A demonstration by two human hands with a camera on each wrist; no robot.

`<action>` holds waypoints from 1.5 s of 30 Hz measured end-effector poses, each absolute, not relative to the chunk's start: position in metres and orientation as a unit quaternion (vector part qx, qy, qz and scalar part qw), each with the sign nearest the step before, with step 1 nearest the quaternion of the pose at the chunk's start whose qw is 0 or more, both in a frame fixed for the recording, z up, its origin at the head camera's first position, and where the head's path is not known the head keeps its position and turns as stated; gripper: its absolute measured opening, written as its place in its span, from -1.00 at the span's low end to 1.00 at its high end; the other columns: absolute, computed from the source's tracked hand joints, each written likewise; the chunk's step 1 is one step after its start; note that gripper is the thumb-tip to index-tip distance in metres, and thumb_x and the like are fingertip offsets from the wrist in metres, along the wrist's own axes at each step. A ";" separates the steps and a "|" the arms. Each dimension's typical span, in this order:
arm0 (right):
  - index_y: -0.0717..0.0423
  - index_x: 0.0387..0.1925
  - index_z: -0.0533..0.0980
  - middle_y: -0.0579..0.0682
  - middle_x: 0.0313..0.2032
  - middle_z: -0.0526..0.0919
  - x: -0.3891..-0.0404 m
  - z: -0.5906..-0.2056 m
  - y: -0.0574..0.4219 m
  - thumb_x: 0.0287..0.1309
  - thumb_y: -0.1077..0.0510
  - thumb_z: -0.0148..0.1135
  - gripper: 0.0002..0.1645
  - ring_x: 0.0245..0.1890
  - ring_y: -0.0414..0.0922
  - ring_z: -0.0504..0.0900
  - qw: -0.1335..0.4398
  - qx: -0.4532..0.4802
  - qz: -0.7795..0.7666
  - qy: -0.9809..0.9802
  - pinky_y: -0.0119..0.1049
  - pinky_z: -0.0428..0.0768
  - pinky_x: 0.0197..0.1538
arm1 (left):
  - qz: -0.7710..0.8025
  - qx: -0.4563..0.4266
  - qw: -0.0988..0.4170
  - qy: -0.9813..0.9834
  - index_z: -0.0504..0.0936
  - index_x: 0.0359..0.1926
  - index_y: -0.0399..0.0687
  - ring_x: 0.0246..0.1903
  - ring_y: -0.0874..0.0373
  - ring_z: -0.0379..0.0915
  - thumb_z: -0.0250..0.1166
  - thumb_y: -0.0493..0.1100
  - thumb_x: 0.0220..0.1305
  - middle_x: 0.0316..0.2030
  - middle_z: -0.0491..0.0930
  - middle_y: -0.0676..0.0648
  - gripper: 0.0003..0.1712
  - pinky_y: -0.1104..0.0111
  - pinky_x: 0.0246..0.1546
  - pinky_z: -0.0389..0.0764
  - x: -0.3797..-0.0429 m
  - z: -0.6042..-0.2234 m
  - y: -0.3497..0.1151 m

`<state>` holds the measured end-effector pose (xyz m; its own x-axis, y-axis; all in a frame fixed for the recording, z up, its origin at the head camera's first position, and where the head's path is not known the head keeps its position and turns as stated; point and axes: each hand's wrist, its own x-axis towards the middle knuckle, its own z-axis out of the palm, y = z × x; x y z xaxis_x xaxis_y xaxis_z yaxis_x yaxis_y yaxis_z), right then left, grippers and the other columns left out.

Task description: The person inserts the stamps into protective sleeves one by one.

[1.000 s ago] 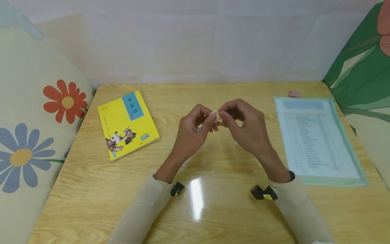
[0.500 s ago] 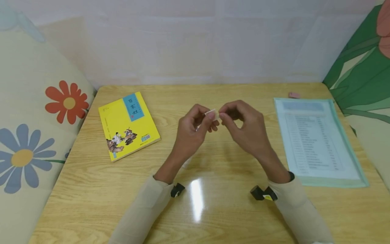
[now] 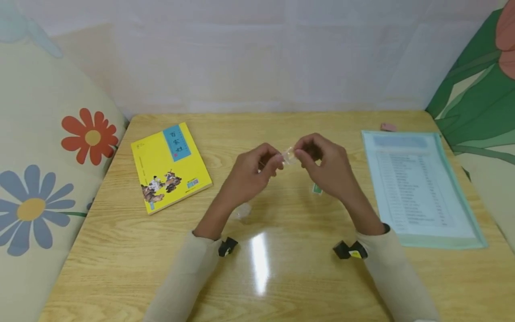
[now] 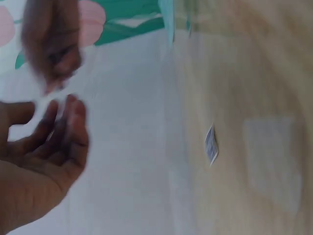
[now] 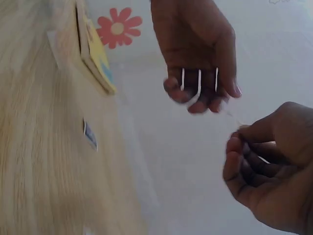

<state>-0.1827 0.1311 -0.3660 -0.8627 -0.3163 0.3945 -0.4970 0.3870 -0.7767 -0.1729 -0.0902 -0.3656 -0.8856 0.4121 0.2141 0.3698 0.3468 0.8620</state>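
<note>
Near the middle of the desk, my two hands meet around a small clear plastic piece [image 3: 289, 155]. My right hand [image 3: 323, 167] pinches one side of it between thumb and index finger. Thumb and fingertips of my left hand [image 3: 251, 174] hold its other side, though motion blur makes that contact faint in the wrist views. A small green, white-edged stamp-like piece [image 3: 317, 189] lies on the desk, partly hidden by my right hand. In the left wrist view, another stamp-like piece [image 4: 211, 146] lies flat, beside a larger translucent plastic sheet [image 4: 273, 164].
A yellow book [image 3: 170, 167] lies at the left. On the right sits a pale green document folder [image 3: 422, 188], with a pink eraser-like block [image 3: 388, 127] behind it. White cloth [image 3: 241, 58] hangs at the desk's far edge.
The cream-coloured small piece between my fingers now appears as clear plastic. My left hand has shifted slightly, uncovering the plastic sheet below it. The green piece has come into sight.
</note>
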 end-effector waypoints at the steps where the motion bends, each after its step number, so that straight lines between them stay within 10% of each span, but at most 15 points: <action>1: 0.08 -0.11 0.56 -0.01 -0.32 0.64 -0.186 -0.371 0.134 0.42 0.09 0.22 -0.85 -0.43 -0.15 0.56 0.062 0.231 0.477 -0.846 -0.26 0.57 -0.37 | 0.486 0.234 0.040 0.841 0.58 -0.07 0.01 -0.36 0.12 0.57 0.06 0.11 0.55 -0.29 0.63 0.07 -0.68 0.22 -0.37 0.62 -0.174 -0.364 -0.095; 7: 0.03 -0.13 0.58 -0.05 -0.24 0.65 -0.205 -0.413 0.135 0.43 0.10 0.21 -0.89 -0.25 -0.12 0.59 -0.071 0.188 0.351 -0.915 -0.22 0.61 -0.17 | 0.251 0.185 0.188 0.931 0.59 -0.19 -0.06 -0.44 0.11 0.44 0.21 -0.02 0.48 -0.37 0.58 0.01 -0.79 0.28 -0.42 0.50 -0.173 -0.362 -0.121; 14: 0.11 -0.17 0.63 -0.03 -0.22 0.60 -0.208 -0.425 0.122 0.37 0.14 0.26 -0.88 -0.22 -0.09 0.57 -0.076 0.192 0.279 -0.938 -0.18 0.60 -0.12 | 0.065 0.125 0.328 0.934 0.58 -0.17 -0.11 -0.32 0.00 0.47 0.49 0.19 0.11 -0.33 0.57 -0.07 -0.48 0.18 -0.30 0.49 -0.174 -0.370 -0.128; 26: 0.01 0.35 0.41 0.06 0.29 0.43 -0.215 -0.435 0.078 0.39 0.03 0.25 -0.44 0.20 0.06 0.37 -0.047 0.344 0.164 -0.923 0.02 0.42 0.18 | 0.014 0.159 0.300 0.941 0.61 -0.21 -0.12 -0.34 0.01 0.49 0.34 -0.20 0.28 -0.31 0.59 -0.08 -0.88 0.13 -0.28 0.58 -0.173 -0.377 -0.120; 45: 0.07 0.32 0.41 0.01 0.03 0.44 -0.210 -0.437 0.065 0.38 0.16 0.24 -0.47 0.02 -0.04 0.32 -0.084 0.305 0.208 -0.925 -0.12 0.38 0.06 | 0.240 0.224 0.227 0.917 0.48 -0.14 -0.10 -0.49 0.12 0.45 0.14 -0.28 0.44 -0.41 0.57 -0.05 -0.97 0.32 -0.46 0.52 -0.181 -0.370 -0.129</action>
